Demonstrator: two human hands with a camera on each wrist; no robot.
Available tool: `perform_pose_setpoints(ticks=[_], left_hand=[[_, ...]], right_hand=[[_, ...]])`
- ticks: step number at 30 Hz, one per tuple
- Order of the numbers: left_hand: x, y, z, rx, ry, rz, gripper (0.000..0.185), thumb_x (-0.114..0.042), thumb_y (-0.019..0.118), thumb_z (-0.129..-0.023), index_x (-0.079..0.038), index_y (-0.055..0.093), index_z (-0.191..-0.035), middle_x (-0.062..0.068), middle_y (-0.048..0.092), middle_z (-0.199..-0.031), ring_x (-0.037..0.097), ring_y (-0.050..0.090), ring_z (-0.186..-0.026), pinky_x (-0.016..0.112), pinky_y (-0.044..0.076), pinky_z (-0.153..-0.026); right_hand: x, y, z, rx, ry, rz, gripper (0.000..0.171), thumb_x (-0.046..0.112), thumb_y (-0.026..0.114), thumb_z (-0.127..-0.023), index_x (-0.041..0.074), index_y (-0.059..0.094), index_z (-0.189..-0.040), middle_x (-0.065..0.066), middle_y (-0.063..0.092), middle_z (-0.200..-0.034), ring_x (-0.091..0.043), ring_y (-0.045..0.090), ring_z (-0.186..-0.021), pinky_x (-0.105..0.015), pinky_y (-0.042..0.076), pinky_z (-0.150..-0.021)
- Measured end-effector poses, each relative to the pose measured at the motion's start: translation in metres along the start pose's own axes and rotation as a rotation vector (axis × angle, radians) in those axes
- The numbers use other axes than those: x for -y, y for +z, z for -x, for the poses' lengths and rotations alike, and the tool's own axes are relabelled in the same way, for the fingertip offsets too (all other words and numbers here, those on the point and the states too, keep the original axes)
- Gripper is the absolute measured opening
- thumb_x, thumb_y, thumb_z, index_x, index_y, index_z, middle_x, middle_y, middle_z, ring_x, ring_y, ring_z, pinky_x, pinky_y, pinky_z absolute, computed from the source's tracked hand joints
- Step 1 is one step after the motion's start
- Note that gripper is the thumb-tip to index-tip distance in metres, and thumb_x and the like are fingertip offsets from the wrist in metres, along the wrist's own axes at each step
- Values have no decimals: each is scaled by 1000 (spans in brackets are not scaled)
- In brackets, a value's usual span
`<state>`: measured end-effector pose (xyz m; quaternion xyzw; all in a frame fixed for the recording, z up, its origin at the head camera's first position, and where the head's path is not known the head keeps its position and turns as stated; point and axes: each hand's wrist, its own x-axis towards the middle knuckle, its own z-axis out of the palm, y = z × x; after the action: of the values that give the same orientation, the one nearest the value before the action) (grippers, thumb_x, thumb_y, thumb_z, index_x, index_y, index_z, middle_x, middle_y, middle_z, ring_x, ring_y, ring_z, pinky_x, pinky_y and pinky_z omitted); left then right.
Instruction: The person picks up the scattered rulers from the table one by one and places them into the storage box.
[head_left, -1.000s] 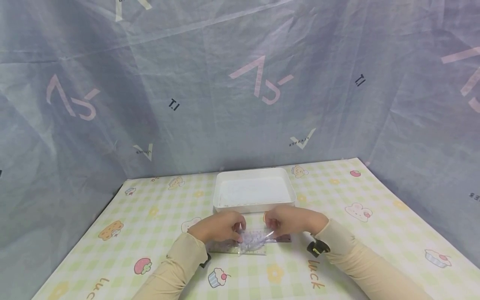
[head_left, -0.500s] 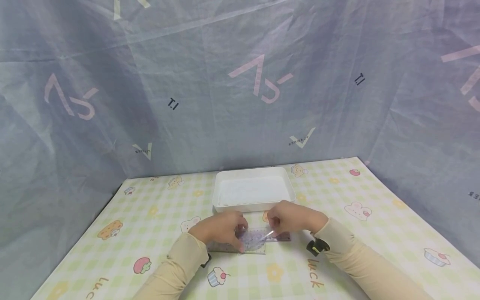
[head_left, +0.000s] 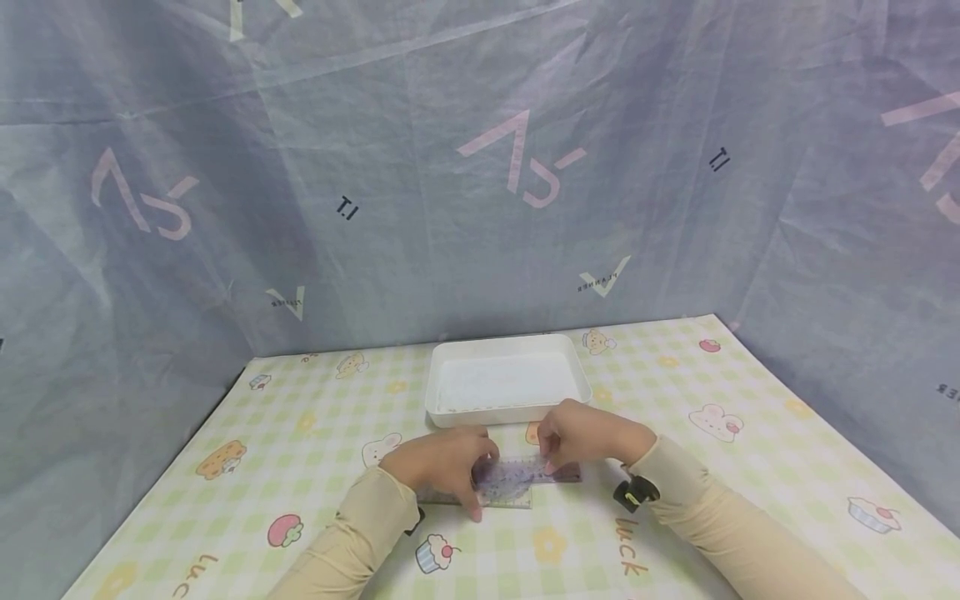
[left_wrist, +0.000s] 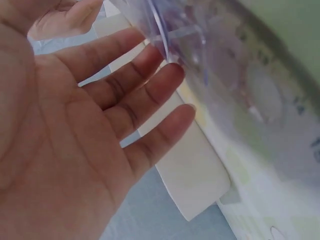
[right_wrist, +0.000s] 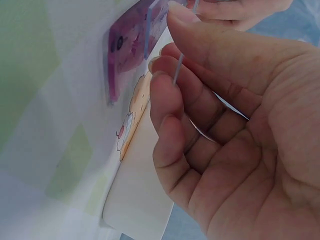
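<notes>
My right hand [head_left: 583,433] pinches the thin edge of a clear plastic protractor [head_left: 516,475] between thumb and fingers. Edge-on, the pinched sheet [right_wrist: 178,70] shows as a narrow line in the right wrist view. My left hand [head_left: 445,458] is at the other side, fingers spread and loosely bent, with the thumb apart. Its fingertips [left_wrist: 172,75] are close to the clear plastic; contact is unclear. Beneath lie a clear ruler [head_left: 512,502], partly hidden by the left hand, and a purple-tinted flat piece [right_wrist: 125,55] under the right. Printed numbers show in the left wrist view.
A white rectangular tray [head_left: 510,414] stands just behind both hands. The table has a green checked cloth [head_left: 300,500] with cartoon prints. Grey-blue fabric [head_left: 420,250] hangs behind and on both sides.
The left thumb has moved down and away from the fingers, and the left hand has opened wider. The right hand rose slightly, then stayed put. The tilted clear protractor now lies lower.
</notes>
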<state>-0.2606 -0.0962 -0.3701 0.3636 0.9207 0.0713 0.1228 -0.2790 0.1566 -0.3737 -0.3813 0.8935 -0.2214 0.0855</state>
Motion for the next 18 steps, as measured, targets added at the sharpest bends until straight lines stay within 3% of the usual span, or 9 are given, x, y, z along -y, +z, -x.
perform_pose_setpoints(ticks=[8,18], left_hand=[[0,1,0,6,-26,19,64,-38,95,-61,-18,69,-116,-13,54,-101,3,52,-90,23,48,-84],[1,2,0,13,-19,-23,67,-42,93,-63,-18,70,-121,-13,53,-102,2,50,-89,22,48,-83]], right_hand=[[-2,1,0,12,9,-4,14,10,84,-76,16,72,-76,14,65,-71,-1,55,-64,-22,50,-64],[-2,0,0,22,-11,11,10,12,84,-77,15,74,-77,15,66,-71,0,54,-65,-22,49,-66]])
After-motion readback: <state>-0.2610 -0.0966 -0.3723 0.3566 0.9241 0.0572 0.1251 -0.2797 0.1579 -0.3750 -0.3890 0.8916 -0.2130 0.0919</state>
